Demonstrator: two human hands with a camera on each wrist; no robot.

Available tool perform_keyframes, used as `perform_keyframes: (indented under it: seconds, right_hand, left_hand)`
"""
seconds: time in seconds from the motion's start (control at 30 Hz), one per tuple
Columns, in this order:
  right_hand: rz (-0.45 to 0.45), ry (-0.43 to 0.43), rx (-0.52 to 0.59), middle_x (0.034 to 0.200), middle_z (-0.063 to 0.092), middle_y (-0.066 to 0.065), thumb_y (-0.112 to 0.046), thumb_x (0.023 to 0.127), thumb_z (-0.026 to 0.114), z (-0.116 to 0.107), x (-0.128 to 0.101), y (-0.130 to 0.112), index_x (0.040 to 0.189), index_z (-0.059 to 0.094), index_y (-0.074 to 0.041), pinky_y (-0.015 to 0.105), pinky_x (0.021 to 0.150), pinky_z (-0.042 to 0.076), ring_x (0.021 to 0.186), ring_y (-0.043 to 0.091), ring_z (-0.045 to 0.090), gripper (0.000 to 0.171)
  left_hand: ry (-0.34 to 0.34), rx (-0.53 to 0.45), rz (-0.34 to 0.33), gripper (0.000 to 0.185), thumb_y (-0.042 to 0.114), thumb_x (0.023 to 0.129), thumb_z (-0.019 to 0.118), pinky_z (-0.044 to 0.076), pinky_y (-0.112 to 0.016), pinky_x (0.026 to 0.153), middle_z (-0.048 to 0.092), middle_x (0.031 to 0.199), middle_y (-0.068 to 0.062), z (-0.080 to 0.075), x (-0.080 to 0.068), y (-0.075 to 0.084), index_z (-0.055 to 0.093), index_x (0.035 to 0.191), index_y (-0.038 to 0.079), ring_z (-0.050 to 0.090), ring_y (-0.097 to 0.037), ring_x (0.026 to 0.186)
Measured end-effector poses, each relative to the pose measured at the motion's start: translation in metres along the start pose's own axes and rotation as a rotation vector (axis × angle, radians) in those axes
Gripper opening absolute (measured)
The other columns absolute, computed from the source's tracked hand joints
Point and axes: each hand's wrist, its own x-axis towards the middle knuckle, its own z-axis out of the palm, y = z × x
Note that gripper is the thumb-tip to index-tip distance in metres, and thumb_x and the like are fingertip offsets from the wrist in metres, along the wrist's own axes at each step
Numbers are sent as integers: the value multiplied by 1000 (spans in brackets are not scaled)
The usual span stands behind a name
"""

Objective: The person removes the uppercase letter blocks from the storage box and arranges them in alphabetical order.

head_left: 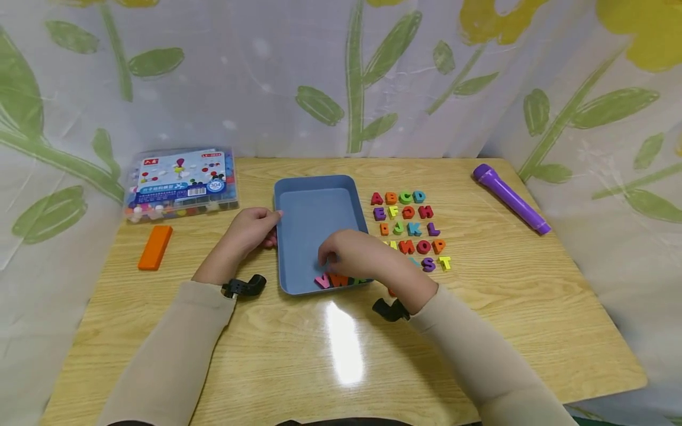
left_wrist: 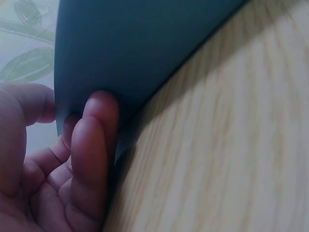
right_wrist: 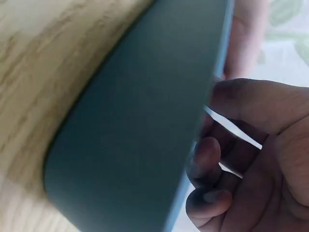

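Observation:
A blue-grey tray [head_left: 322,236] sits at the middle of the table. My left hand [head_left: 250,228] holds its left rim, thumb on top; in the left wrist view the fingers [left_wrist: 100,125] lie against the outer wall. My right hand [head_left: 354,254] is over the tray's lower right part, fingers bent down inside. In the right wrist view the tray wall [right_wrist: 130,125] hides part of the fingertips, and I cannot tell whether they pinch anything. Below that hand, a pink V [head_left: 322,281], an orange W [head_left: 338,280] and a green letter [head_left: 360,281] lie in the tray.
Rows of colourful letters, such as a red A [head_left: 376,199] and a yellow T [head_left: 444,262], lie right of the tray. A purple microphone [head_left: 511,198] is farther right. At the left are a clear plastic kit box [head_left: 181,180] and an orange block [head_left: 155,248].

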Motion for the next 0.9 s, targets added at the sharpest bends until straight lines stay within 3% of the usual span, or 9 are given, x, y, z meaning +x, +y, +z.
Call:
perform_keyframes:
  seconds: [0.23,0.6,0.9]
  right_hand:
    - [-40,-72,-34,97,72,-6,-10,102,76,9,7,-2,100,80,-19,31,85,55,93,15,64,10]
    - [-85,-55,-25,96,73,-8,-14,104,75,12,10,-5,108,80,-20,30,85,56,90,11,65,8]
    - [-119,-26,-117,102,71,-6,-11,100,79,16,12,-6,106,79,-20,31,88,55,96,12,63,11]
  left_hand:
    - [-1,-5,-13,43,41,114,58,59,-24,65,64,79,-3,1,0,2,66,103,0,64,-15,68]
    - [-4,-18,-1,45,43,113,59,58,-24,63,64,74,0,0,-2,3,65,100,0,63,-12,64]
    - [2,-12,-4,45,42,113,58,58,-23,63,64,75,-1,0,-1,2,65,100,-1,63,-11,64]
